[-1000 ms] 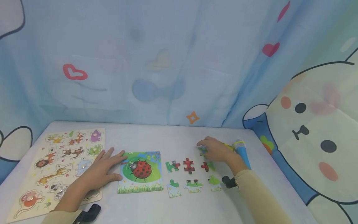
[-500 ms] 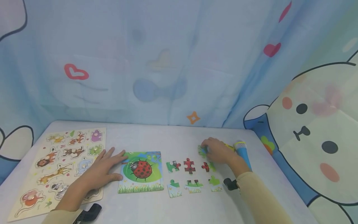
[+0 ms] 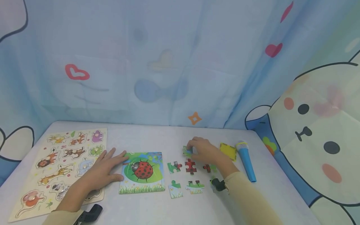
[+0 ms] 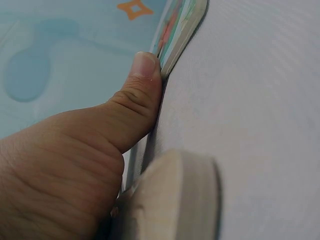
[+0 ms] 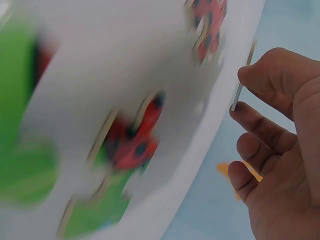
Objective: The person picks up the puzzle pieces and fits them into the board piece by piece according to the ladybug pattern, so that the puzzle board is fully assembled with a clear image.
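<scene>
My right hand pinches a thin green-and-blue puzzle piece just above the table, behind the loose pieces; the right wrist view shows that piece edge-on between thumb and forefinger. Several loose ladybird pieces lie in two rows in front of it. The ladybird puzzle board lies left of them. My left hand rests flat with straight fingers beside the board, thumb against its edge.
A wooden animal peg puzzle lies at the left of the white table. A yellow square tile and a blue toy microphone lie at the right. Curtains close the back and the right.
My right hand has carried the pinched piece leftwards, away from the microphone, uncovering the yellow tile. The left hand has stayed where it was.
</scene>
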`<state>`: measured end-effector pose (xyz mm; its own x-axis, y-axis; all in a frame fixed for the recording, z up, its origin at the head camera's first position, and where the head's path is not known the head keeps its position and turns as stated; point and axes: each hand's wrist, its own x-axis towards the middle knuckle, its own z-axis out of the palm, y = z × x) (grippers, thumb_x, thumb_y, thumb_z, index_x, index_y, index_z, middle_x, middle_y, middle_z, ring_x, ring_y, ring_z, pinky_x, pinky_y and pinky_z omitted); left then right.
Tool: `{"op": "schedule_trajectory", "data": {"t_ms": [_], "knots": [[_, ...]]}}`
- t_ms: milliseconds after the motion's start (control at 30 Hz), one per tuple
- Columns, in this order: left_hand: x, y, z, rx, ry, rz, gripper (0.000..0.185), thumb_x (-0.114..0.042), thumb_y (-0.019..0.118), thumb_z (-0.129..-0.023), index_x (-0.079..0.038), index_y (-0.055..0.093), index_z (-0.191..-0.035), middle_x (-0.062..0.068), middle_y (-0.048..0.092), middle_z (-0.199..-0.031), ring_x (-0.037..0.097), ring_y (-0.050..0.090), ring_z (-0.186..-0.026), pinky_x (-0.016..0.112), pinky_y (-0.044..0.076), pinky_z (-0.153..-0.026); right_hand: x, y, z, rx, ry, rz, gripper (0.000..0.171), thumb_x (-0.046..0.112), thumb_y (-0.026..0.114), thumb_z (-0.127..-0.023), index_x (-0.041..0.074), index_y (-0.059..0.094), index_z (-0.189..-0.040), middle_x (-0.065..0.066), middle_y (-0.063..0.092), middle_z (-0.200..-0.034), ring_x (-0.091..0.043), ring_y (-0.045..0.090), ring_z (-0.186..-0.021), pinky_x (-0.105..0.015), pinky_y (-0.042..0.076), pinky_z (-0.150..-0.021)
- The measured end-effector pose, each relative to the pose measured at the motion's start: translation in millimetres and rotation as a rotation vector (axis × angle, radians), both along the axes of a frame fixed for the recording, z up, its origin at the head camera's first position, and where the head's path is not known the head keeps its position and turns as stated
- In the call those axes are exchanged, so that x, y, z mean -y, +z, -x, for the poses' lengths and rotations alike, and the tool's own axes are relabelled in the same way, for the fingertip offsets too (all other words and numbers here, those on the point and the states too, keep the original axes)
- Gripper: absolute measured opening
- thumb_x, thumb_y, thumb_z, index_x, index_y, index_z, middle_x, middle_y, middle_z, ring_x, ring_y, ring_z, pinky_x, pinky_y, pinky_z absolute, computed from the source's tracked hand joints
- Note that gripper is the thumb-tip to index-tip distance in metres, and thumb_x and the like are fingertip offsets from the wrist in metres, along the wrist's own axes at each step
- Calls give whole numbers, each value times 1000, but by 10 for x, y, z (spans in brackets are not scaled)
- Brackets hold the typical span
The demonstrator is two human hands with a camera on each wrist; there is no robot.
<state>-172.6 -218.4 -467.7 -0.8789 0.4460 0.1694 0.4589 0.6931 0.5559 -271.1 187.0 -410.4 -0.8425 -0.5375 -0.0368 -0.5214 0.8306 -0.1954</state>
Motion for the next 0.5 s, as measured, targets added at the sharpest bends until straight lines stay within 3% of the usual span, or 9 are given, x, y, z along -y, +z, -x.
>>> {"op": "schedule_trajectory", "data": {"t_ms": [500], "knots": [[-1,14,-7,1,3,6,72,-44,73,-80,-15,52,-143,9,35,-155,46,9,-144,57,-2,-116,592,-35,-108,7,135,-17,27,18,68,-84,21,68,-111,8,58,-107,-15,52,-96,-36,48,-88]]}}
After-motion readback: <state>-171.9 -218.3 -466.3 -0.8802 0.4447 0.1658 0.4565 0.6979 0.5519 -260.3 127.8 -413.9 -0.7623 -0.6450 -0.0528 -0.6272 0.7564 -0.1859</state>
